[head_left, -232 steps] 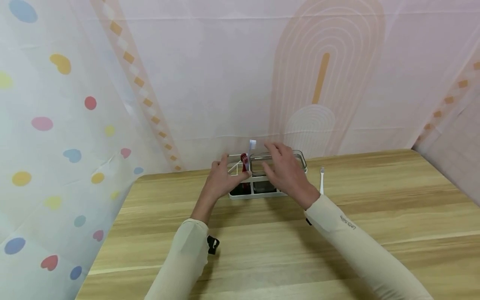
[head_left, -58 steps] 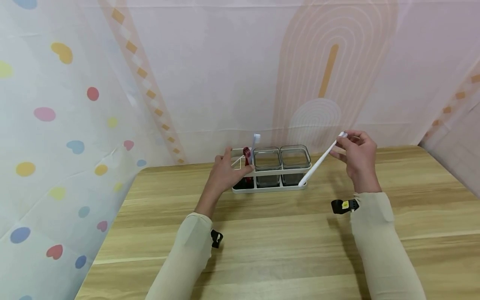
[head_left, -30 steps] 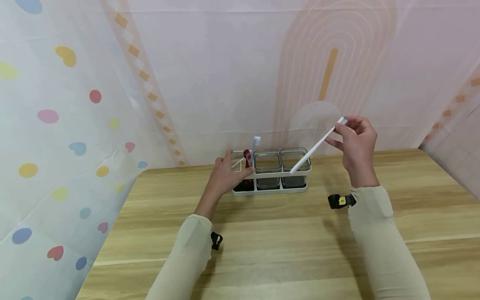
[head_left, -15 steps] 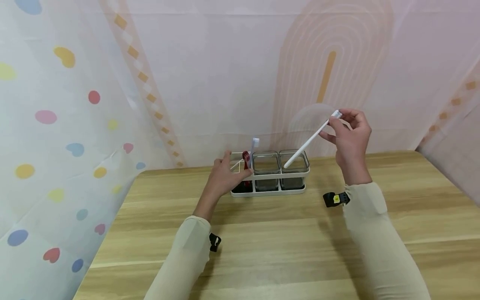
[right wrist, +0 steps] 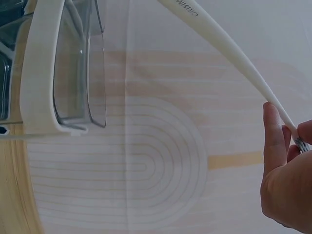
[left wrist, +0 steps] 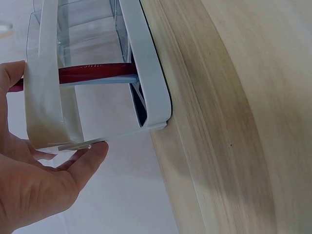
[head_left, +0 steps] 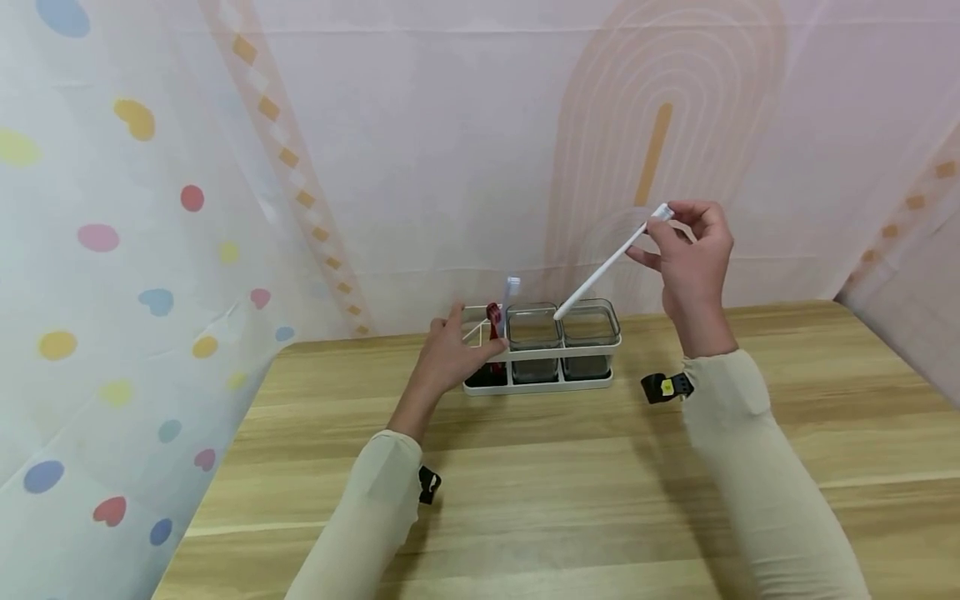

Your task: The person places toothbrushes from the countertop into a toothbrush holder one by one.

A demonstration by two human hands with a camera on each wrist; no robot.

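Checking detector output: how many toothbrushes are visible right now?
3. A white toothbrush pinched in the right hand, a red one and a blue-headed one standing in the rack's left compartment. None seem hidden.

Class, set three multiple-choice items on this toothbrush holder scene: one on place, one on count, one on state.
1. Where is the white toothbrush's lower tip?
A above the cups
B flat on the table
C in the left hand

2. How many clear cups sit in the holder?
A one
B two
C four

3. What does the right hand do?
A lies flat
B pinches the brush's bristle end
C grips a cup

Answers: 1 A, tip hangs over the cup rims; 2 B, two side by side; 3 B, fingers close on the head.
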